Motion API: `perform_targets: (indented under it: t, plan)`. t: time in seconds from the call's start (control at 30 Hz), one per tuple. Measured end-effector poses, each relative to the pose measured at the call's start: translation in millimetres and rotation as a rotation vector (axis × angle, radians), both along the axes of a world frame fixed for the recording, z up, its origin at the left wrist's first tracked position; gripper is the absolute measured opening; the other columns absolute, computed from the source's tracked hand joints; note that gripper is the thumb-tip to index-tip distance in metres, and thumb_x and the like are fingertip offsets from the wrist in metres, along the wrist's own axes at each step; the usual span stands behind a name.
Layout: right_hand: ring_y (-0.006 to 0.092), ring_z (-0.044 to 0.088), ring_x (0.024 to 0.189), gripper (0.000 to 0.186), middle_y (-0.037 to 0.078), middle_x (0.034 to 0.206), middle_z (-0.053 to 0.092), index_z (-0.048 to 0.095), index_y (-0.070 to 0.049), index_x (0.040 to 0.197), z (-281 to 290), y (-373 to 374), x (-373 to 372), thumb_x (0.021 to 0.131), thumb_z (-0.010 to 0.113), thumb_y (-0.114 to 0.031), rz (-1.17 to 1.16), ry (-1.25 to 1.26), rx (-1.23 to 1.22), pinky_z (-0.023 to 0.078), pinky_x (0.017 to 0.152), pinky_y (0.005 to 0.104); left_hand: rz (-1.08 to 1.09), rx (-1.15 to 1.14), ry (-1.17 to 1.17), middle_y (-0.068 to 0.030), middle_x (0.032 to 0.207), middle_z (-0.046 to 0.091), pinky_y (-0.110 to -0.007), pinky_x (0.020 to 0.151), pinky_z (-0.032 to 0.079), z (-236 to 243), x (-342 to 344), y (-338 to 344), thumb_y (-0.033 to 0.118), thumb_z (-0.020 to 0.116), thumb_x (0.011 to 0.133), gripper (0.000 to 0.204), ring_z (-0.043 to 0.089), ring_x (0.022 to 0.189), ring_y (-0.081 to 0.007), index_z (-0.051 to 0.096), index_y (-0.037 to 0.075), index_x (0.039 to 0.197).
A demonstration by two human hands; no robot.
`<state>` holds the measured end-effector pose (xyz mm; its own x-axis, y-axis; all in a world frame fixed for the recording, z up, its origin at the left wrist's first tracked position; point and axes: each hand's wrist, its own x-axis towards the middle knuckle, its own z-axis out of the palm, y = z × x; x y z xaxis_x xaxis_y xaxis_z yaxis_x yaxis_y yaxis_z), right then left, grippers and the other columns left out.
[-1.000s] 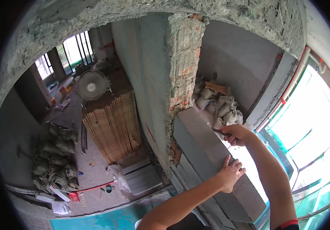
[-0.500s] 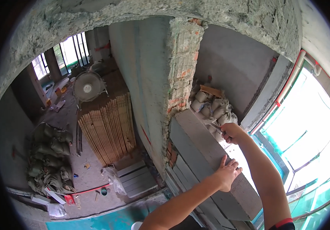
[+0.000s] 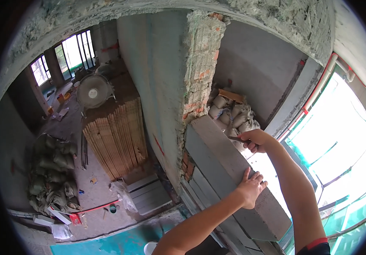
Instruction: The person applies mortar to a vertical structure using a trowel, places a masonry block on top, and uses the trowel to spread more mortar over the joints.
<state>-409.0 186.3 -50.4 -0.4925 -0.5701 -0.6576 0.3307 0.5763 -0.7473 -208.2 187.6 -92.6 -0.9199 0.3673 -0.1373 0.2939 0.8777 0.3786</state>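
A long grey building block lies on top of a low wall of similar grey blocks, its far end by the rough brick edge of the wall. My left hand rests on the block's upper face, fingers spread, holding nothing. Beyond it, my right hand is closed around a slim dark-handled tool, held at the block's far right side. The tool points left toward the block; its kind is not clear.
Filled sacks lie behind the wall, near a bright window. Left of the partition stand a stack of brown boards, a round fan, dark sacks and more grey blocks. A white bucket shows at the lower edge.
My right hand has shifted slightly left and turned, so the dark tool now shows more plainly along the block. My left hand stays on the block. The view has tilted slightly.
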Motion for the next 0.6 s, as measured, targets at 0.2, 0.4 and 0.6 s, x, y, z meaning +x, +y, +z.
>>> perform_targets:
  t: [0.2,0.4,0.6]
  plan:
    - [0.0094,0.039,0.044,0.019,0.007,0.067,0.053,0.06,-0.009,0.107,3.7,4.3,1.7,0.091,0.052,-0.011,-0.058,0.082,0.098,0.03,0.04,0.0238,-0.008,-0.007,-0.013,-0.019,0.152,0.023,-0.054,0.116,-0.001,5.1,0.0,1.8,0.005,0.057,0.071,0.086,0.012,0.146,-0.03,0.022,0.007,0.15]
    - [0.0052,0.034,0.042,0.016,0.008,0.069,0.055,0.063,-0.009,0.104,-2.3,1.6,-0.3,0.091,0.054,-0.01,-0.085,0.163,0.09,0.028,0.041,0.0221,0.001,-0.01,-0.014,-0.019,0.153,0.023,-0.054,0.116,-0.001,3.8,0.7,0.2,0.004,0.057,0.07,0.087,0.012,0.146,-0.03,0.022,0.007,0.15]
    - [0.0039,0.032,0.043,0.017,0.004,0.068,0.053,0.063,-0.009,0.104,-9.1,2.8,-5.2,0.093,0.05,-0.012,0.044,-0.079,0.097,0.027,0.041,0.0207,0.002,0.014,-0.006,-0.0193,0.151,0.025,-0.054,0.116,0.0,1.3,1.0,-0.6,0.005,0.058,0.07,0.086,0.014,0.145,-0.0305,0.025,0.007,0.149]
